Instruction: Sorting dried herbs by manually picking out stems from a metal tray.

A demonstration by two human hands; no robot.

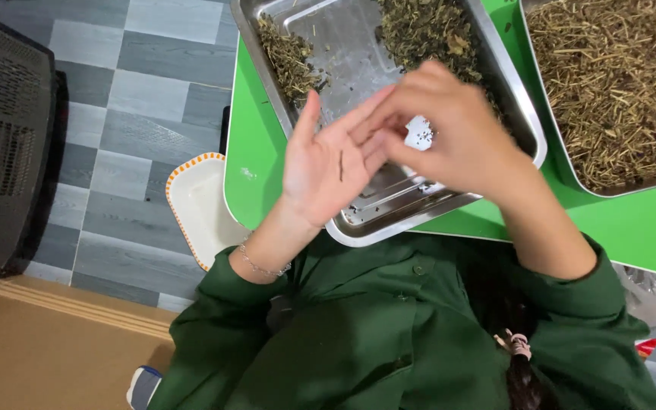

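Two hands meet over the near end of a steel tray [521,114] on the green tabletop [256,171]. Left hand [328,163] is open, palm up, fingers spread; a thin dark stem piece [341,165] lies flat on the palm. Right hand [449,137] is pinched shut on a small white scrap [419,134] speckled with dark grains, fingertips touching the left fingertips.

Stem piece looks dry, very light and brittle: likely snaps under pressure and slides off if the palm tilts. Best taken by a light pinch at mid-length, or tipped off. Scrap looks thin and limp; grains on it seem loose, so keep it level and grip the edge only.

Dried leaf bits [427,34] sit piled at the tray's far end and left wall, middle mostly bare. Second tray [609,83] of straw-coloured stalks sits toward the tabletop's right edge. White dish [203,205] with orange rim sits below the tabletop's left edge.
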